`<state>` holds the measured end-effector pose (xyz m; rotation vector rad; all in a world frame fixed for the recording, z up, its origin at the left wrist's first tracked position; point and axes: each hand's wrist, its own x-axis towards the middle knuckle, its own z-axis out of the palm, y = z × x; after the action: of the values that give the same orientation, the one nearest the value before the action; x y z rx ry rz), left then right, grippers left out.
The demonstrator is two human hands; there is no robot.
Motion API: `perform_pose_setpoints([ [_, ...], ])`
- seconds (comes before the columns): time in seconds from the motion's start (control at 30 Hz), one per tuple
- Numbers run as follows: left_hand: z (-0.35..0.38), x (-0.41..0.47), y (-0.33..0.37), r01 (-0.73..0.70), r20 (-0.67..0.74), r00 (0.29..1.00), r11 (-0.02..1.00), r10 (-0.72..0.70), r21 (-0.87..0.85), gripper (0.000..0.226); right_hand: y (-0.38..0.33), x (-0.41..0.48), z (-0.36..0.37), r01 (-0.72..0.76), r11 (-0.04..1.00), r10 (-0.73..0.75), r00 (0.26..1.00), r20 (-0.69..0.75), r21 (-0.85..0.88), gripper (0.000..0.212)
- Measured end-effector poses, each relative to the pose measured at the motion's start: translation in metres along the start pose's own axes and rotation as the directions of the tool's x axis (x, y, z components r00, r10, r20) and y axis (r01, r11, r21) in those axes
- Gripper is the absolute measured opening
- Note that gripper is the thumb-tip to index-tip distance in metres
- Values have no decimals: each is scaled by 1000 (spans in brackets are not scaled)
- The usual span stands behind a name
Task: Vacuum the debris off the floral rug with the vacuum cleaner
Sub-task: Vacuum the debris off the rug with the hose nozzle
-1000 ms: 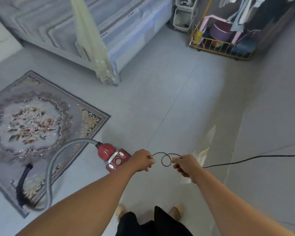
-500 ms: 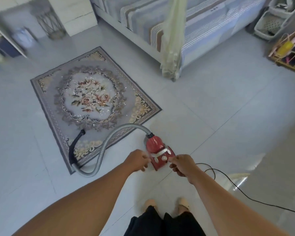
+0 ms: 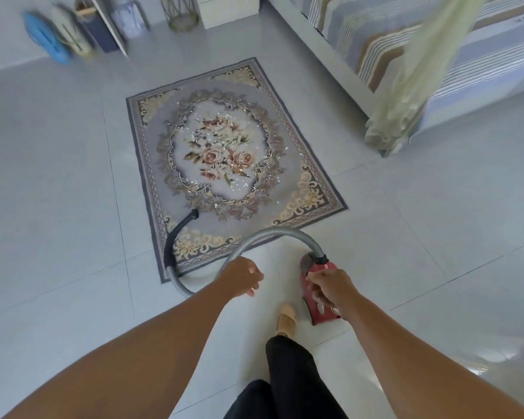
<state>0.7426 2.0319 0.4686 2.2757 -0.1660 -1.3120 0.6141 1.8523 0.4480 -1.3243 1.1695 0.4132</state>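
Observation:
The grey floral rug (image 3: 303,189) lies on the tiled floor ahead of me, with small white debris (image 3: 239,181) scattered over its rose centre. The red vacuum cleaner (image 3: 322,316) stands on the tiles just below the rug's near right corner. Its grey hose (image 3: 270,234) loops left and ends in a black nozzle (image 3: 179,228) lying on the rug's near edge. My right hand (image 3: 330,290) grips the top of the red body and hides part of it. My left hand (image 3: 242,279) hovers by the hose loop, fingers loosely curled, holding nothing.
A bed with striped bedding (image 3: 406,49) and a hanging pale green net (image 3: 406,95) stand at the upper right. A wire basket (image 3: 182,13), a white box (image 3: 230,7) and blurred blue items (image 3: 46,37) line the far wall. My foot (image 3: 286,320) is beside the vacuum.
Both hands let go of the black cord. My right hand moved onto the vacuum body, my left hand came free, and the view swung left so the rug is centred.

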Motion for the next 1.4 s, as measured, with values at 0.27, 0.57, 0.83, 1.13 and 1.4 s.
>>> perform_pose_setpoints([
  [0.27,-56,74,18,-15,39,999,1000,14,28,14,-41,75,24,-30,1000,30,997,-66,0,12],
  [0.57,-69,175,26,-228,138,970,945,200,234,11,-25,137,36,-86,984,124,958,-257,157,13],
  [0.83,-35,254,15,-404,300,904,836,303,371,8,40,189,68,-143,946,244,905,-348,291,9],
  [1.13,67,336,-11,-531,458,836,655,301,538,32,125,261,92,-193,941,290,883,-369,277,35],
  [1.4,181,404,-15,-722,599,676,220,430,656,46,215,323,82,-303,949,315,873,-373,91,42],
])
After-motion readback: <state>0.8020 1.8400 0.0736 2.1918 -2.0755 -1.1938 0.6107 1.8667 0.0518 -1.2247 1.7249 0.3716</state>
